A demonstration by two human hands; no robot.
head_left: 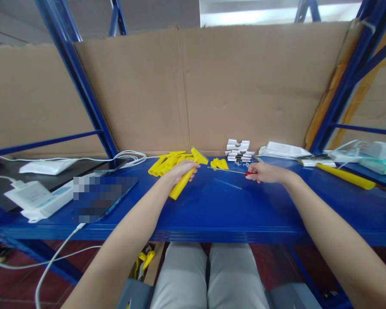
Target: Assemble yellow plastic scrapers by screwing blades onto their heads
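Note:
My left hand [184,169] is closed around the yellow handle of a scraper [181,186]. The scraper's wide yellow head [199,156] points away from me, to the upper right. In my right hand [266,172] is a screwdriver [227,170] with a red handle, its long shaft aimed left near the scraper's head but apart from it. Behind my left hand lies a pile of yellow tube-like handles [161,165]. Small yellow pieces [219,163] lie between the two hands. Tiny screws [242,163] are scattered beyond the screwdriver, by a stack of white and dark pieces [238,151].
On the left of the blue shelf [225,210] are a tablet [116,193], a white power strip [59,195] and cables. White packages [283,149] and a long yellow tube [345,176] lie at right. Cardboard [244,86] walls off the back between blue posts.

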